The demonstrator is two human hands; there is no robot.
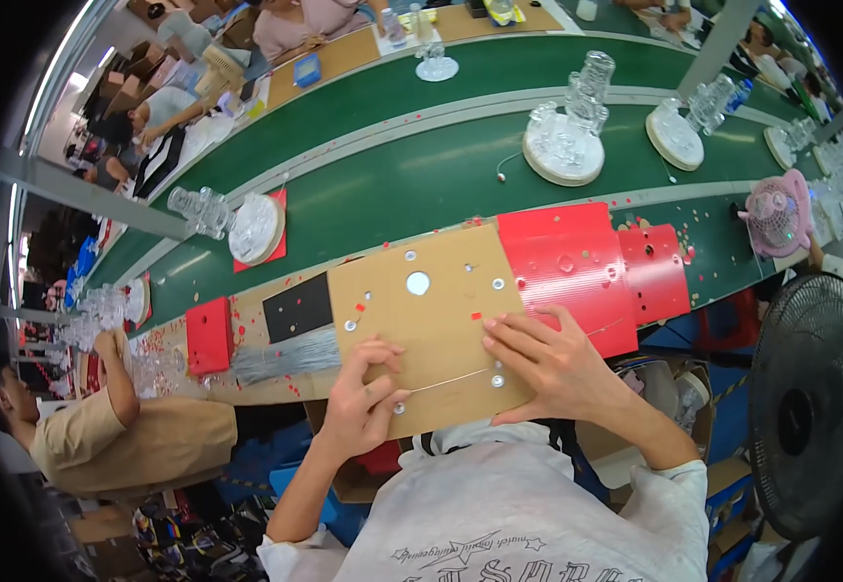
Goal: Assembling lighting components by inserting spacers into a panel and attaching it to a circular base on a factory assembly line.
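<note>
A brown board (431,335) lies in front of me at the table's near edge. It has a round hole (417,282), several small metal rings near its edges and two little red patches. Across its lower part runs a thin pale wire (449,380). My left hand (361,396) is closed at the board's lower left, thumb and fingertips pinching the wire's left end. My right hand (559,367) lies over the right edge, fingers stretched flat on the surface and thumb near the lower edge. The wire's right end comes close to its fingers.
Red corrugated sheets (577,276) lie right of the board. A bundle of thin wires (291,357), a black sheet (297,310) and a red block (209,335) are left. Round white bases with clear pieces (564,148) stand on the green belt. A large fan (800,407) stands right; a co-worker (130,427) sits left.
</note>
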